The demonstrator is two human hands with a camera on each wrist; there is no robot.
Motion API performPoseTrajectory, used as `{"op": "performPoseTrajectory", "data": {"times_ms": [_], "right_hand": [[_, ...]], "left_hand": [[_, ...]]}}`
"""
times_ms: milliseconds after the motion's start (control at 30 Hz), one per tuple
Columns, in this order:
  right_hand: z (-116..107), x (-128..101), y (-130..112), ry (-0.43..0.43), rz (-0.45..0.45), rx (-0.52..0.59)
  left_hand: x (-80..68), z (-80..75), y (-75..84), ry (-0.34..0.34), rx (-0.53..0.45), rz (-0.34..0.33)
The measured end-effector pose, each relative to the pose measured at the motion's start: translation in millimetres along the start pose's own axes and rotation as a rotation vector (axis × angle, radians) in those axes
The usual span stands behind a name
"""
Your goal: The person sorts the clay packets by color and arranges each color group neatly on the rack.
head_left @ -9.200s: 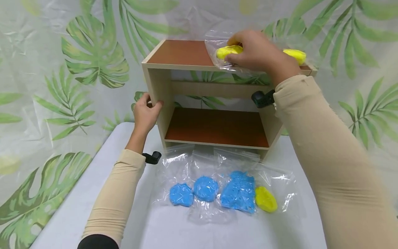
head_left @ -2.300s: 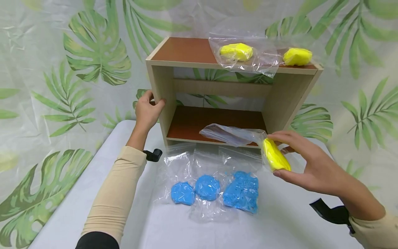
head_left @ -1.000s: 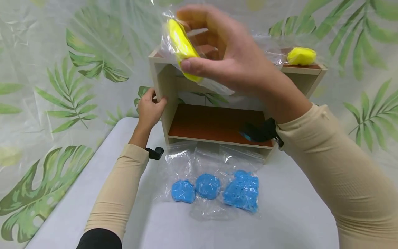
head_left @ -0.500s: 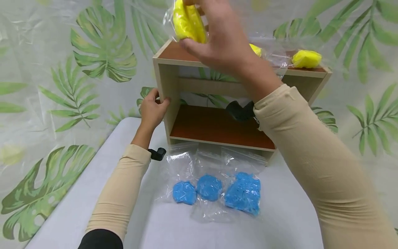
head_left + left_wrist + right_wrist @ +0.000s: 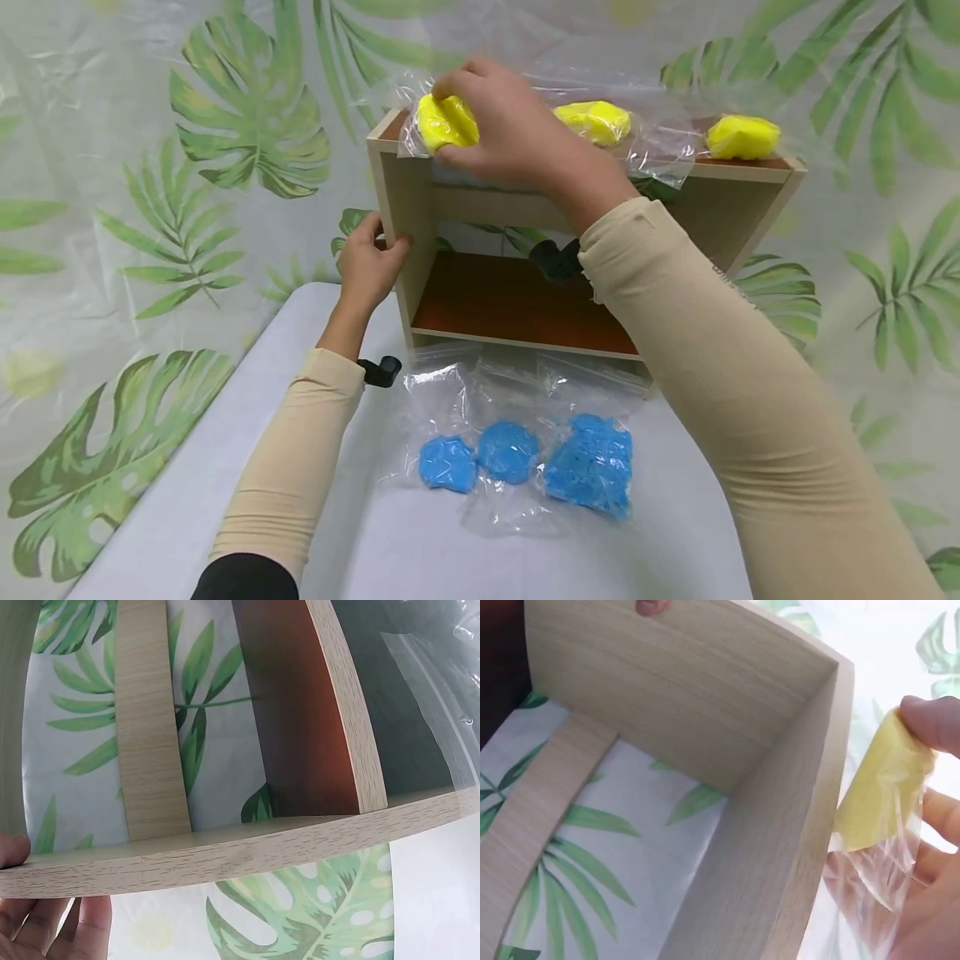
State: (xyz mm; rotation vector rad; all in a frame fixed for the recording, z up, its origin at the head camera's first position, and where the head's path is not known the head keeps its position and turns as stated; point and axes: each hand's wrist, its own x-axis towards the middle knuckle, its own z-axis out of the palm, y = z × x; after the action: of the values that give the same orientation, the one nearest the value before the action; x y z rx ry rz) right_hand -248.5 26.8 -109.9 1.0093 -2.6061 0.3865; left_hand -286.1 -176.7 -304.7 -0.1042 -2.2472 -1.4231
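Observation:
My left hand (image 5: 367,265) grips the left side panel (image 5: 225,851) of a small wooden shelf, thumb inside and fingers outside. My right hand (image 5: 521,137) holds a clear zip bag with a yellow clay-like lump (image 5: 447,122) at the left end of the shelf's top board. In the right wrist view, thumb and fingers pinch the bagged yellow lump (image 5: 885,787) beside the board's edge. Two more bagged lumps lie on top: a middle yellow lump (image 5: 596,122), partly behind my right hand, and a right yellow lump (image 5: 742,137).
On the white table (image 5: 420,550), in front of the shelf, lie clear bags with blue pieces: a left blue piece (image 5: 447,464), a round blue piece (image 5: 507,452) and a larger blue piece (image 5: 590,467). The shelf has a brown lower board (image 5: 517,304). A leaf-print sheet hangs behind.
My right hand has picked up the yellow lump's bag from the table's right side, raised it, and lowered it to the top board's left end. My left hand stays on the side panel.

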Motion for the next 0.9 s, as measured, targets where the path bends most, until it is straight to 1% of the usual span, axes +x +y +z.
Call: {"op": "performPoseTrajectory", "data": {"times_ms": [133, 233, 333, 400, 467, 667, 800, 900], "right_hand": [[4, 6, -3, -0.039, 0.016, -0.005], [8, 9, -4, -0.072, 0.016, -0.033], [10, 12, -5, -0.107, 0.041, -0.114], [11, 13, -6, -0.121, 0.077, -0.172], [12, 16, -5, -0.124, 0.106, -0.198], [22, 22, -2, -0.065, 0.148, -0.141], [27, 22, -1, -0.031, 0.162, -0.177], [29, 23, 0, -0.032, 0.174, -0.204]], "left_hand": [[-0.3, -5.8, -1.1, 0.005, 0.005, -0.019], [-1.4, -9.3, -2.3, 0.006, 0.012, -0.023], [-1.7, -11.1, -3.2, 0.002, 0.021, -0.016], [-1.1, -11.5, -3.5, 0.000, 0.025, -0.008], [-0.6, -12.0, -3.4, 0.001, 0.022, -0.008], [-2.7, -11.9, -3.7, 0.004, 0.033, -0.018], [-4.6, -10.9, -2.8, 0.000, 0.017, -0.019], [-4.2, -11.2, -2.2, 0.004, 0.006, -0.017]]}}
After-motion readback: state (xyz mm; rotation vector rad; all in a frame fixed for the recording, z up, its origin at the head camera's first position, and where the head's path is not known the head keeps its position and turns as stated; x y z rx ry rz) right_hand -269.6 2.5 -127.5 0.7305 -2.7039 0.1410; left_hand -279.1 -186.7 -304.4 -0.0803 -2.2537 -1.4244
